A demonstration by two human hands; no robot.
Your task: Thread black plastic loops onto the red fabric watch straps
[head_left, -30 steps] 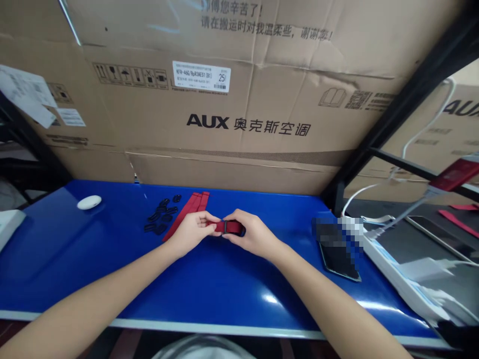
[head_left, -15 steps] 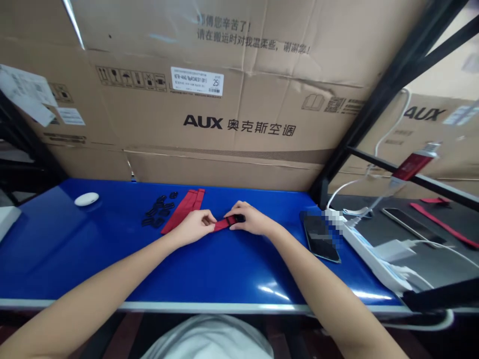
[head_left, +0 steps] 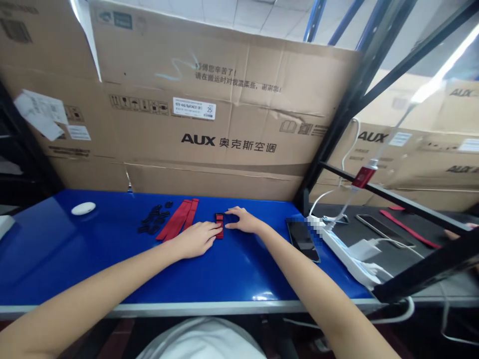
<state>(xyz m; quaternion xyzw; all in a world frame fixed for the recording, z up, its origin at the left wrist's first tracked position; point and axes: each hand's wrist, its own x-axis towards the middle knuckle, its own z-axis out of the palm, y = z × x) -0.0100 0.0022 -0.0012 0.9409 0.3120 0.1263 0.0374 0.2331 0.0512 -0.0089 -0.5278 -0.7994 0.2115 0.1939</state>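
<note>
"While the left hand (head_left: pixel 197 240), open and flat, is pressing the strap (head_left: pixel 220 236) onto the table (head_left: pixel 209 284), is the right hand (head_left: pixel 244 221) gripping?"

"No, it is curving open beside the buckle (head_left: pixel 219 215); uneven left-finger pressure is risking a skewed strap."

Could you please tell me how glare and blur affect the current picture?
Head view: bright glare on the blue table near its front edge; light streak by the red adapter; slight softness over the black buckles; pixelated patch covering part of the phone.
</note>
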